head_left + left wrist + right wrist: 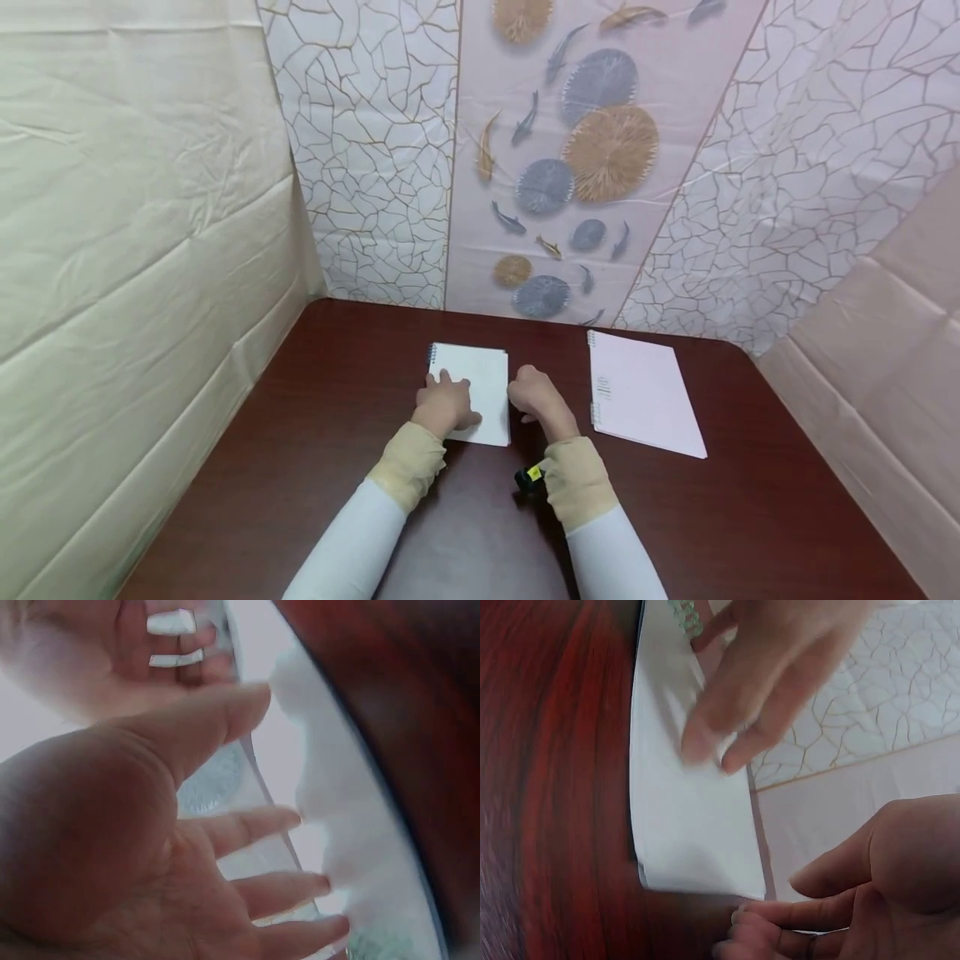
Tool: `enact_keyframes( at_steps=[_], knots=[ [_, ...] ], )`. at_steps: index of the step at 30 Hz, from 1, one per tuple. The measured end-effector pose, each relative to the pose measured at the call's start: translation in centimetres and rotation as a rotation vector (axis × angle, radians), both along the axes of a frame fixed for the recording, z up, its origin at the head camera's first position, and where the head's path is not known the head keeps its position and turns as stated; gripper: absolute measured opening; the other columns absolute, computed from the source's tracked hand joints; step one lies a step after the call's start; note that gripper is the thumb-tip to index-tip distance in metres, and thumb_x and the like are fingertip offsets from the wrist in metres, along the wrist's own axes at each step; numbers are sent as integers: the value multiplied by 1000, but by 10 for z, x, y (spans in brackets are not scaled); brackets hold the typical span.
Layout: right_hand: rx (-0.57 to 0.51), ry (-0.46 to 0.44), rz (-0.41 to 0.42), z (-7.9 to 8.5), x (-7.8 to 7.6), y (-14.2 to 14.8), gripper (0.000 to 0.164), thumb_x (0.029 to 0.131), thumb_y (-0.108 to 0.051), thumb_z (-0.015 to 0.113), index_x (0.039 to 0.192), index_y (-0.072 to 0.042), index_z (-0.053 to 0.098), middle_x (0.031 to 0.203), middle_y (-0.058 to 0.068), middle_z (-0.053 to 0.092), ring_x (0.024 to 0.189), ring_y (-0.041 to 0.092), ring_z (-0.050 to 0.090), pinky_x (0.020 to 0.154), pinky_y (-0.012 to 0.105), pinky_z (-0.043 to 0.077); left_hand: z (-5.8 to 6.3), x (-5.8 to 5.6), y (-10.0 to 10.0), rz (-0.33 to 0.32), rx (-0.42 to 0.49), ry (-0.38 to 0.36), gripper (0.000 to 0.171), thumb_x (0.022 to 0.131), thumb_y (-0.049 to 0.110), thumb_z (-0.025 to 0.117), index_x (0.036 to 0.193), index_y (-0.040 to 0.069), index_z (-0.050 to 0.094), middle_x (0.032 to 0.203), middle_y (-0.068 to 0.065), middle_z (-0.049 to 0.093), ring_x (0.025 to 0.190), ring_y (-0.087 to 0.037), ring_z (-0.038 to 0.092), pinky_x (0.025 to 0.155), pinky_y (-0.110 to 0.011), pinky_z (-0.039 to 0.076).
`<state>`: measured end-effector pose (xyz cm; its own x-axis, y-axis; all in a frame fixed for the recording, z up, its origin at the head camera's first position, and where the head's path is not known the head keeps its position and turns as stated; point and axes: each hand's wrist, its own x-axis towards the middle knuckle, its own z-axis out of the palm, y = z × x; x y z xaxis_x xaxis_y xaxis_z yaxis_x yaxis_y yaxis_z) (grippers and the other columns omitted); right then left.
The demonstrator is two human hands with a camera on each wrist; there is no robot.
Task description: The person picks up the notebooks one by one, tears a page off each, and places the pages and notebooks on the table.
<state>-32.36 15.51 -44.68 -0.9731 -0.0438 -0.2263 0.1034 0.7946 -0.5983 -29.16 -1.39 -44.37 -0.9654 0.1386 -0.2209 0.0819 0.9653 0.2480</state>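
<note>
A small spiral notebook point(487, 379) with blank white pages lies flat on the dark red-brown table, its binding rings at the left side. My left hand point(444, 404) is over its left half, fingers spread and pointing away from me; in the left wrist view the fingers point(255, 829) look straight and reach toward the white page. Beside the notebook's right edge is my right hand point(538, 396). From the right wrist view, its fingertips point(739, 915) are at the paper's corner, with the thumb held apart from them.
A larger spiral notebook point(645, 392) with a white page lies to the right, slightly turned. Next to the right cuff is a small black and yellow item point(530, 477). Patterned sheeting point(375, 167) hangs behind the table point(315, 400), and plain cloth point(150, 208) covers the left side.
</note>
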Motion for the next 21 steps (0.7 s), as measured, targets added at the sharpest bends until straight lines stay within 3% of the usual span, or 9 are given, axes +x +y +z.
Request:
enact_keyframes(
  at_steps=[4, 7, 13, 17, 21],
  knots=[
    [5, 20, 22, 4, 2, -3, 36, 102, -2, 40, 68, -10, 46, 61, 2, 38, 51, 19, 47, 62, 39, 59, -6, 1, 13, 50, -11, 48, 73, 102, 49, 67, 158, 6, 49, 165, -32, 33, 153, -54, 28, 111, -66, 42],
    [-24, 25, 16, 2, -1, -2, 43, 102, -2, 39, 61, -14, 37, 54, -2, 30, 46, 15, 36, 63, 39, 59, -10, 3, 21, 77, -28, 99, 68, 102, 49, 68, 154, 7, 53, 160, -33, 39, 148, -56, 34, 108, -71, 42],
    [-84, 33, 33, -3, -4, 4, 44, 102, -4, 39, 60, -15, 37, 54, -2, 30, 44, 13, 32, 64, 39, 61, -12, 8, 33, 115, -94, 128, 58, 100, 50, 70, 144, 12, 66, 155, -26, 50, 140, -64, 41, 103, -74, 45],
    [-118, 51, 43, -3, -5, 10, 37, 101, -4, 42, 66, -6, 53, 58, 1, 42, 52, 15, 44, 61, 35, 60, -11, 9, 41, 75, -163, 97, 74, 97, 65, 67, 143, 8, 68, 159, -28, 46, 137, -70, 40, 106, -71, 45],
    [-166, 56, 49, -4, -5, 17, 31, 102, -6, 46, 87, 5, 72, 71, 8, 58, 67, 20, 57, 62, 33, 57, -12, 8, 48, 40, -198, 86, 88, 93, 74, 64, 148, 5, 62, 159, -35, 42, 134, -72, 42, 108, -71, 44]
  ],
)
